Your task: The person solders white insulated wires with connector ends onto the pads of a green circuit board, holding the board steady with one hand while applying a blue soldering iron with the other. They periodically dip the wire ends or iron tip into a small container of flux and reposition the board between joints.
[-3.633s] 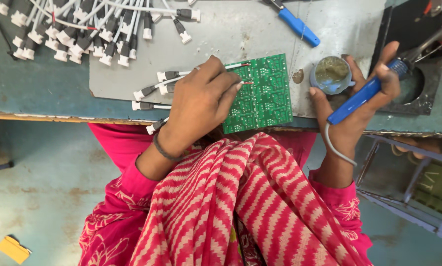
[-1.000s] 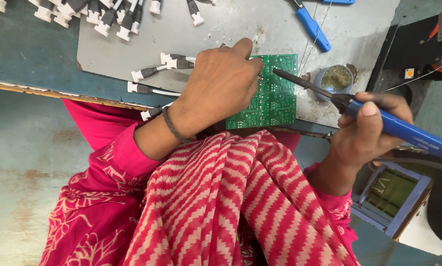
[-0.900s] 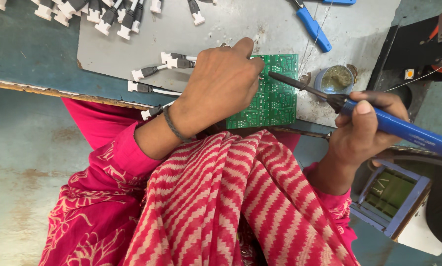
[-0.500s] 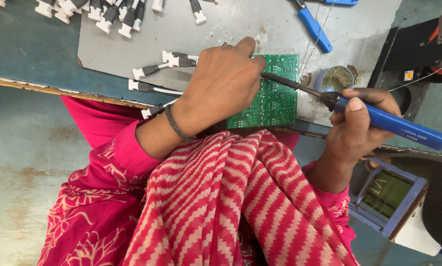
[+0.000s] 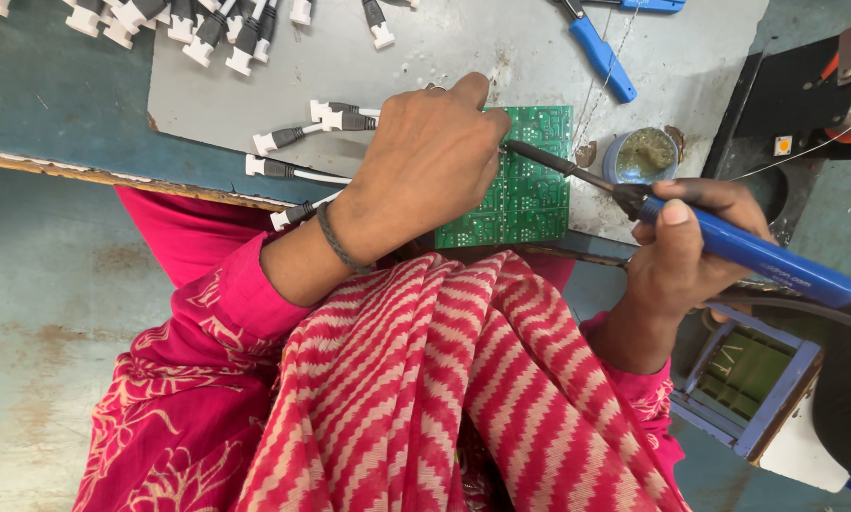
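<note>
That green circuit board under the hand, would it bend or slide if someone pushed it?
The circuit board looks like a thin, flat, rigid sheet, so it would probably stay stiff, not flop. Lying on the smooth grey mat, it might slide easily, which may be why the left hand presses on it.

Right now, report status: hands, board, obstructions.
Left hand pressing green circuit board. Right hand gripping blue soldering iron, tip at board. Nothing blocking.

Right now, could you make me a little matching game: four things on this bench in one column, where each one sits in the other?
Things:
1. soldering iron
2. circuit board
3. round tin
4. blue-handled pliers

Places:
A. under the left hand
B. top of the grey mat
C. in the right hand
D. just right of the board

Pairs: 1-C, 2-A, 3-D, 4-B
</note>
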